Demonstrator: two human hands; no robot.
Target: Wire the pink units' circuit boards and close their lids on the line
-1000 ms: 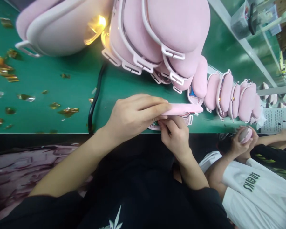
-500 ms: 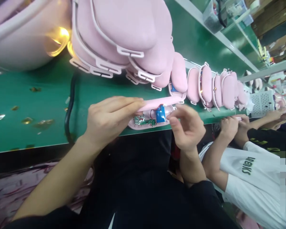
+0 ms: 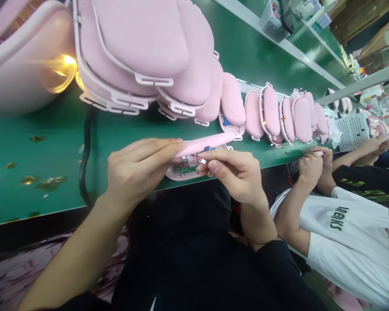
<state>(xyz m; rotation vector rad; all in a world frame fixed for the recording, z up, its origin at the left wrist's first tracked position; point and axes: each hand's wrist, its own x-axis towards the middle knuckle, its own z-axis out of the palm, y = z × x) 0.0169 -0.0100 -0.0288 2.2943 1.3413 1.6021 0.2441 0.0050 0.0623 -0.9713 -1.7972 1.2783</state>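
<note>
My left hand (image 3: 138,170) grips one end of a pink padded cover (image 3: 210,143) and holds it tilted up over an open pale pink shell (image 3: 181,176). Inside the shell sits a green circuit board (image 3: 185,168). Only a sliver of a blue battery pack (image 3: 209,148) shows behind my fingers. With thumb and fingers closed, my right hand (image 3: 241,175) pinches thin red and black wires that end in a small white plug (image 3: 203,161), just above the board. Exactly where the fingertips meet the wires is partly hidden.
Large pink padded pieces (image 3: 142,39) are stacked at the back left, and smaller ones (image 3: 253,114) stand in a row to the right. A black cable (image 3: 85,160) crosses the green table (image 3: 58,142), with gold scraps nearby. Co-workers' hands (image 3: 311,166) are at the right.
My right hand has moved left from the battery's edge to above the circuit board, its fingers now pinched on the wires. The plug has come into sight. My left hand still holds the cover.
</note>
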